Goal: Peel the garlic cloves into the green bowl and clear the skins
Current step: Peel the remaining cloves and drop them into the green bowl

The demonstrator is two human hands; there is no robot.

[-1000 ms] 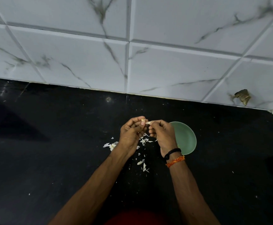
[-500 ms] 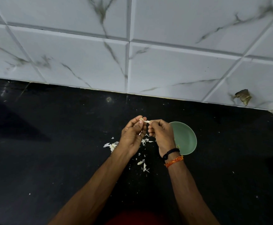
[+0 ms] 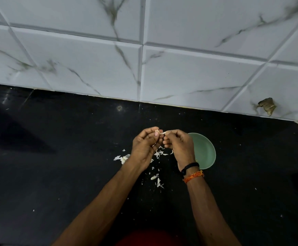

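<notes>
Since 1 second ago the 2 hands have barely shifted, fingertips still together above the bench, and the pale strip between them now shows stretched a little wider. The left hand point(image 3: 145, 146) has its fingers curled, pinching 1 small garlic clove point(image 3: 156, 130) at thumb and forefinger. The right hand point(image 3: 179, 145) is likewise curled, pinching the far end of 1 thin strip of skin point(image 3: 164, 133) that runs from the clove. The right wrist carries 2 bands: 1 black band point(image 3: 190, 166) and 1 orange thread point(image 3: 193, 176).

Directly below and between the hands lies a scatter of white skins point(image 3: 158, 180) on the black bench point(image 3: 56, 174), too many small flakes to count. Just left of the left hand sits 1 larger clump of skin point(image 3: 122, 158). Just right of the right hand, partly hidden behind it, stands 1 green bowl point(image 3: 206, 153); its contents cannot be seen. Beyond the hands rises the white tiled wall point(image 3: 91, 59).
</notes>
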